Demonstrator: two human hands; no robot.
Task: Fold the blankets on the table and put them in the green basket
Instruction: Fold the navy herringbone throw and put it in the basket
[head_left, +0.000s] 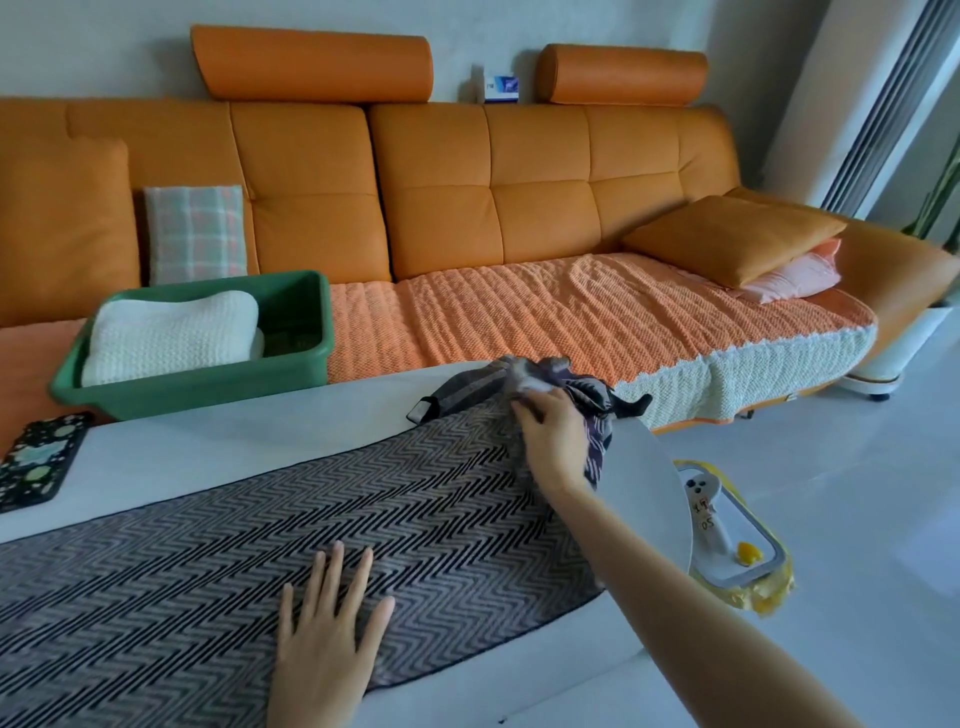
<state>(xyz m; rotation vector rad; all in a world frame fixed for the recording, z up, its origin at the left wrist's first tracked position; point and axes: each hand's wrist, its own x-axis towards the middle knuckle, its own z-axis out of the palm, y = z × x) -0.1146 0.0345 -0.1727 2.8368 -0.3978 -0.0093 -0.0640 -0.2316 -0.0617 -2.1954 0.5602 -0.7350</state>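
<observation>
Grey-and-black herringbone blanket (415, 519) lies spread along the white desk (234, 452) under our hands: our left hand (324, 629) presses flat on it, fingers straight and spread, while our right hand (553, 441) clutches its bunched far end. Beyond the desk, on the orange sofa (519, 208), the green basket (208, 388) holds one folded white knitted blanket (171, 338) at its left side.

A long orange sofa (441, 171) stands against a pale grey wall (104, 47). Two round orange headrests (311, 65) sit on top of its back, and a small blue and white box (501, 88) stands between them. A checked cushion (196, 234) leans on the left. A bumpy orange cover (571, 312) with a white edge lies over the seat. At the right end an orange cushion (732, 236) rests on a pink pillow (800, 275). The floor (857, 467) is white and shiny, and tall grey strips (883, 104) run up the right side.
</observation>
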